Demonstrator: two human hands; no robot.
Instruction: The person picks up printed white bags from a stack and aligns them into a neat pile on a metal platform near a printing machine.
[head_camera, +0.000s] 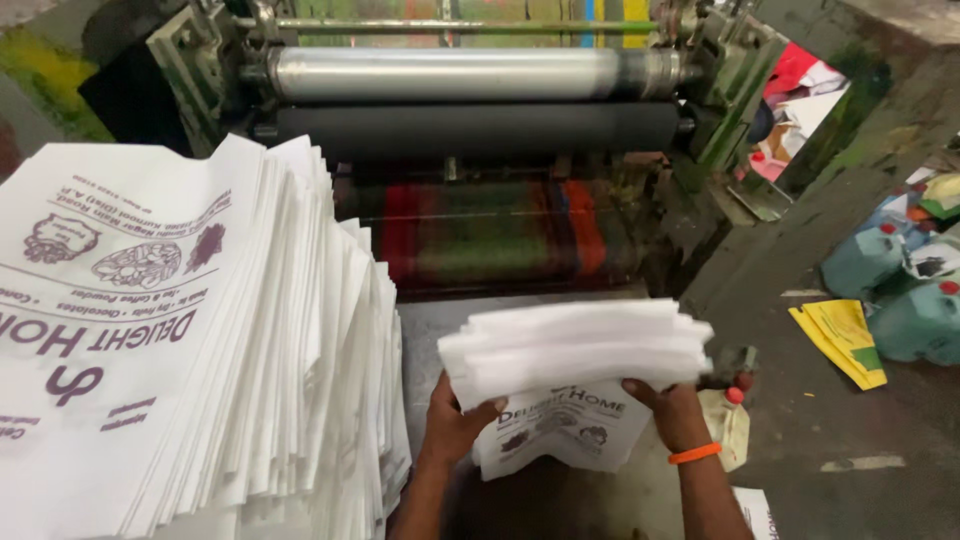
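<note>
Two hands hold one folded bundle of white printed fabric bags above the grey metal feed table of a printing machine: the left hand grips its lower left edge, fingers curled over the fold, and the right hand, with one orange wristband, clamps the lower right edge. Purple lettering and small pictures show on the bundle's hanging lower sheet. To the left rises one tall fanned stack of white bags printed in purple. Behind stand two rollers, one shiny steel roller above one black rubber roller. On the floor at right lie several pale blue plastic jugs with red caps and one yellow folded sheet.
</note>
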